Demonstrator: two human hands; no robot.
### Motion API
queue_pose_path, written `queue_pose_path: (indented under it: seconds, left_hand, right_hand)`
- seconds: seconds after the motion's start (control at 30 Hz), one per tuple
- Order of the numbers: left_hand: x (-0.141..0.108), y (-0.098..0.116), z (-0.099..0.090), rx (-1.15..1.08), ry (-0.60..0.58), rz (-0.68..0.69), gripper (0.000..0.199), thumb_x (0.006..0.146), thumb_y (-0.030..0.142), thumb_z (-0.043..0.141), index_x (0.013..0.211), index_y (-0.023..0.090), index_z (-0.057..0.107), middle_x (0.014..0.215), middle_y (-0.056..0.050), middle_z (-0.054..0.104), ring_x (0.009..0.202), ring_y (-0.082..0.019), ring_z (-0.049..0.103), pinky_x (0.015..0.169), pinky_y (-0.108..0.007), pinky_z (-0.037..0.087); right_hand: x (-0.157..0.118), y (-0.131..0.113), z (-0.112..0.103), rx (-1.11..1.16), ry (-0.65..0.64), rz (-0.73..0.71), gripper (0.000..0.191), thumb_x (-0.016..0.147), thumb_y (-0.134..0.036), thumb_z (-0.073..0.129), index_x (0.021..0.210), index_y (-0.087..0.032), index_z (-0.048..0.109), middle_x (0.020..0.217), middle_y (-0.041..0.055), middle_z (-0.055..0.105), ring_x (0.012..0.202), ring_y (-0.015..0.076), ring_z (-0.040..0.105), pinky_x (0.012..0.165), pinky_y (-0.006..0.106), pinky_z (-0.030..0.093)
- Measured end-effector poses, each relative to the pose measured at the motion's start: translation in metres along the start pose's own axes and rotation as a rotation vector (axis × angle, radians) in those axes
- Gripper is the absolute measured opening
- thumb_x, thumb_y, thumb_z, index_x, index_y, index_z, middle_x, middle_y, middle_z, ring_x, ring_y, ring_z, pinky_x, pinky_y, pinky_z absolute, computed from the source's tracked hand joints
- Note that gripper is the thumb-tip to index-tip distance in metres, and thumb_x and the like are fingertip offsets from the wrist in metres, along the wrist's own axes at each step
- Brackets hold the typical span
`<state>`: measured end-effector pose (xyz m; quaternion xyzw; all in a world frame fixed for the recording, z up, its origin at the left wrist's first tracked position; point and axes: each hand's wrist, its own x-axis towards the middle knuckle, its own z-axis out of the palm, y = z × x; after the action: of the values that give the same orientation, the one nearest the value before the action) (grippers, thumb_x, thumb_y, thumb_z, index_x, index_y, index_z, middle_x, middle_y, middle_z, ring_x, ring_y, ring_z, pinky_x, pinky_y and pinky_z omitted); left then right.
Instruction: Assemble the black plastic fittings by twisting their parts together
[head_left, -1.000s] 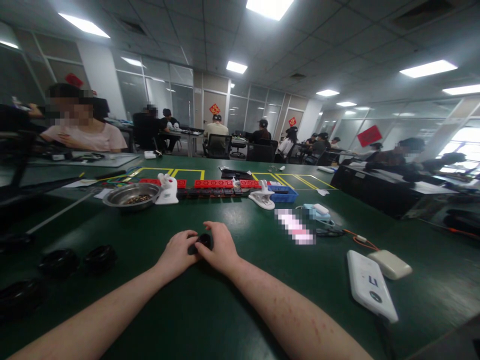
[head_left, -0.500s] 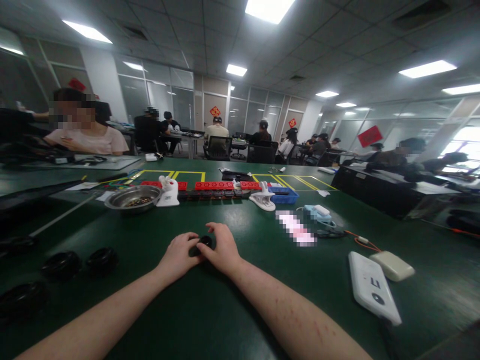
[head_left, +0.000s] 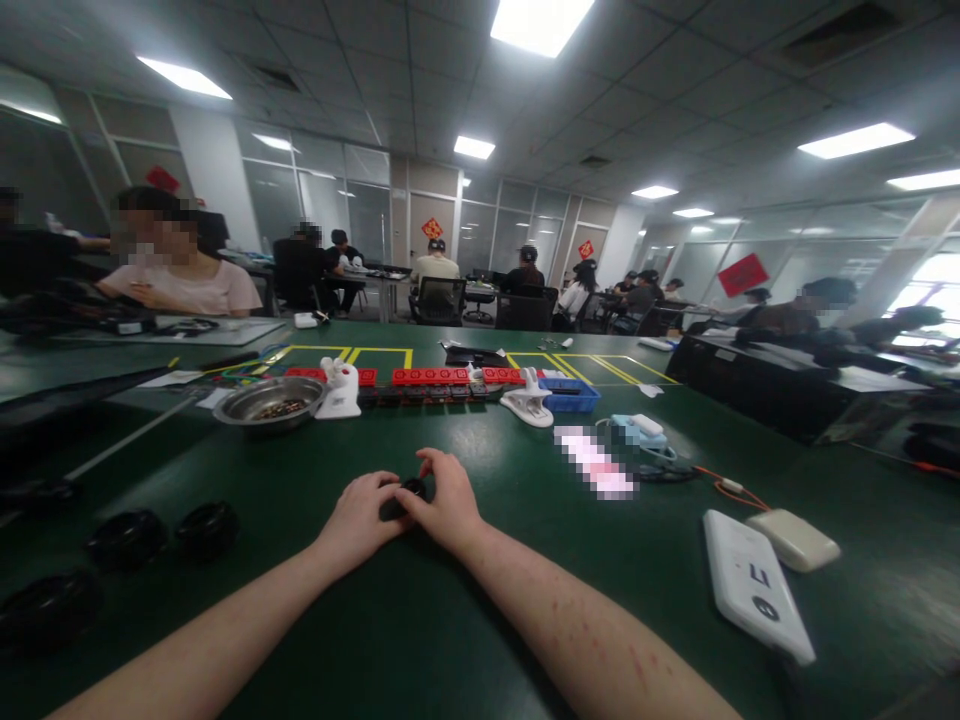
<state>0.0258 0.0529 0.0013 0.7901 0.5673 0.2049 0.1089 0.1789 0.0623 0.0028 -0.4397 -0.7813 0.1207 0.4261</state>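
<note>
A small black round part (head_left: 413,488) rests at the table's middle between my two hands. My left hand (head_left: 361,515) curls around its left side, fingertips on or close to it. From the right, my right hand (head_left: 448,495) bends its thumb and fingers around it. The fingers hide much of the part, so its exact kind does not show. To the left lie three black ring-shaped pieces (head_left: 208,528). Beyond my hands stands a metal bowl (head_left: 225,411) holding small brass-coloured bits.
Behind my hands run red strips (head_left: 431,376) with black parts, between a white stand (head_left: 342,392) and a white clamp (head_left: 529,402). A blue bin (head_left: 574,401) is beside it. Right: a white device (head_left: 754,575), a cream case (head_left: 796,540) and cables. People sit beyond the green table (head_left: 600,580).
The whole view has shifted slightly, so things sit a little lower and further right. Both hands keep nearly the same pose around the black part.
</note>
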Motion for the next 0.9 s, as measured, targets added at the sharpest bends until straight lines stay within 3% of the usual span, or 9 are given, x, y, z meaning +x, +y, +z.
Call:
queue_pose_path:
  seconds: [0.27,0.4,0.53,0.9]
  left_hand:
    - [0.001,0.0,-0.001,0.007,-0.024,0.013,0.035,0.067,0.036,0.057,0.098,0.019,0.062,0.109,-0.009,0.054,0.103,-0.027,0.047,0.091,-0.041,0.035]
    - [0.002,-0.002,0.001,0.015,-0.02,0.01,0.032,0.065,0.035,0.058,0.094,0.021,0.063,0.11,-0.007,0.054,0.104,-0.027,0.046,0.091,-0.04,0.035]
    - [0.001,0.001,0.0,0.008,-0.012,-0.005,0.034,0.066,0.036,0.057,0.096,0.021,0.063,0.11,-0.007,0.054,0.104,-0.027,0.046,0.09,-0.04,0.036]
    - [0.004,-0.008,0.0,-0.042,-0.054,0.038,0.036,0.069,0.039,0.056,0.099,0.021,0.061,0.113,-0.006,0.054,0.107,-0.026,0.045,0.093,-0.041,0.031]
  right_hand:
    - [-0.002,-0.005,-0.001,0.043,-0.039,-0.069,0.041,0.067,-0.012,0.054,0.106,-0.02,0.046,0.092,0.0022,0.058,0.091,0.0177,0.05,0.083,0.032,0.04]
    - [-0.003,-0.008,-0.004,0.044,-0.011,-0.065,0.044,0.068,-0.018,0.055,0.11,-0.019,0.044,0.102,0.0064,0.053,0.097,0.0202,0.047,0.085,0.036,0.038]
    - [-0.002,-0.007,-0.004,0.004,-0.026,-0.05,0.039,0.069,-0.027,0.06,0.105,-0.019,0.048,0.092,0.0051,0.054,0.088,0.0201,0.049,0.08,0.036,0.04]
    - [-0.003,-0.002,-0.002,0.034,-0.04,-0.089,0.038,0.068,-0.012,0.051,0.105,-0.019,0.046,0.09,0.0028,0.055,0.085,0.0166,0.05,0.078,0.032,0.042]
